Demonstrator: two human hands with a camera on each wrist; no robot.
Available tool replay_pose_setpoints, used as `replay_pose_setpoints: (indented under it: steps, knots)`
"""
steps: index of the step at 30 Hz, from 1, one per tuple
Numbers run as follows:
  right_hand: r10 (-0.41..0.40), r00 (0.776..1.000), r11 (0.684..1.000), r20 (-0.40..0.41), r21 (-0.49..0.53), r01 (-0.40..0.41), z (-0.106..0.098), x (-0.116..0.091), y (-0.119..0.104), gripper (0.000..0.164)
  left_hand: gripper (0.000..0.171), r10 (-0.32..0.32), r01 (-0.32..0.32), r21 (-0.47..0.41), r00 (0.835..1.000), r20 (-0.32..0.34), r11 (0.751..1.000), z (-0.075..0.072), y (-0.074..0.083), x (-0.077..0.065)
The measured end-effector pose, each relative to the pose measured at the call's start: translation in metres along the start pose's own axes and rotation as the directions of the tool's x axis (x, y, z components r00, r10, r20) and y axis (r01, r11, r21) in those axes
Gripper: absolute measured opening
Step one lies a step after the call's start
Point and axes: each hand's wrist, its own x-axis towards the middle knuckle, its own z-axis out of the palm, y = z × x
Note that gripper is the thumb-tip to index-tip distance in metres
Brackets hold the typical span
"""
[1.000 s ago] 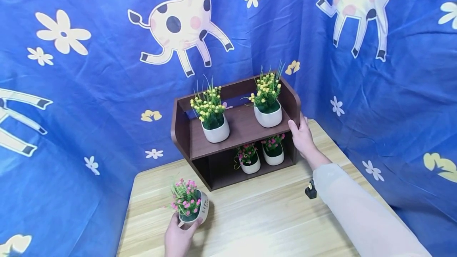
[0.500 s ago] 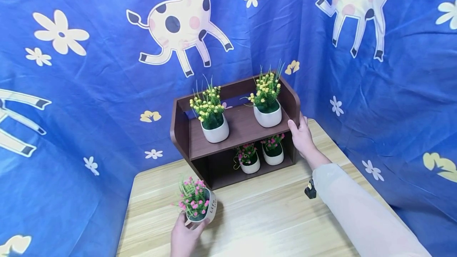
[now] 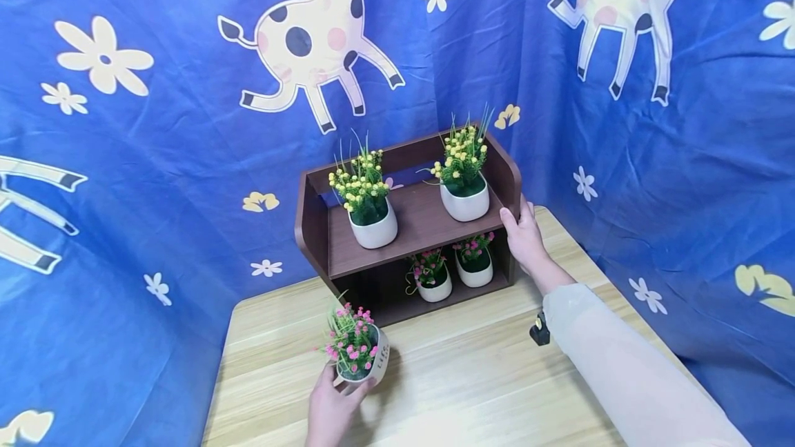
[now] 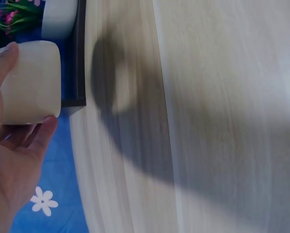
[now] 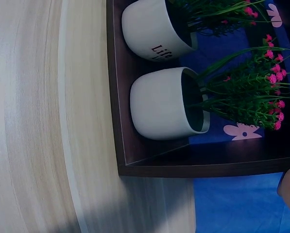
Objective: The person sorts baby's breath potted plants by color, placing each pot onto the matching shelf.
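My left hand [image 3: 336, 402] grips a white pot of pink artificial flowers [image 3: 354, 345] by its lower side, thumb and fingers around it. The pot, lettered "Life", is tilted and hangs above the table, just in front of the shelf's lower left corner. In the left wrist view the underside of the pot [image 4: 32, 82] faces the camera. My right hand [image 3: 525, 236] holds the right side panel of the dark brown two-tier shelf [image 3: 422, 226], thumb at the front edge. Two pink-flowered pots, one in the middle [image 3: 436, 288] and one at the right [image 3: 475, 273], stand on the lower tier.
Two white pots with yellow flowers, one left [image 3: 374, 230] and one right [image 3: 466, 204], stand on the upper tier. A small black object [image 3: 540, 330] lies by my right sleeve. Blue printed cloth [image 3: 186, 178] hangs behind the wooden table [image 3: 472, 378].
My left hand has carried the pink-flowered pot to the right and slightly away from me, closer to the shelf's lower left corner. My right hand has stayed on the side panel.
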Motion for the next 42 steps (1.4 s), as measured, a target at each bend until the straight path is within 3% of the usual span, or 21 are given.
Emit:
replay_pose_setpoints:
  steps: [9, 15, 29, 35, 42]
  knots:
    - [0.021, 1.000, 1.000, 0.019, 0.001, -0.021, -0.002, -0.013, -0.034, 0.053, 0.094, 0.026, -0.025, -0.014, 1.000, 0.010, 1.000, 0.014, 0.003, 0.005]
    - [0.032, 0.999, 0.999, 0.021, -0.005, -0.032, -0.003, -0.013, -0.032, 0.054, 0.098, 0.041, -0.042, -0.028, 0.999, -0.009, 0.999, 0.027, 0.009, 0.012]
    - [0.010, 1.000, 1.000, 0.030, 0.009, -0.010, -0.004, -0.015, -0.036, 0.052, 0.097, 0.014, -0.021, -0.094, 0.996, -0.083, 0.995, 0.059, 0.024, 0.027]
    - [0.007, 0.999, 1.000, 0.034, 0.010, -0.007, -0.006, -0.015, -0.037, 0.053, 0.098, -0.003, -0.004, -0.058, 0.995, -0.104, 0.998, 0.070, 0.028, 0.033]
    - [0.001, 0.999, 1.000, 0.034, 0.014, -0.001, -0.005, -0.016, -0.040, 0.051, 0.096, -0.021, 0.017, -0.028, 0.990, -0.143, 0.999, 0.082, 0.022, 0.044]
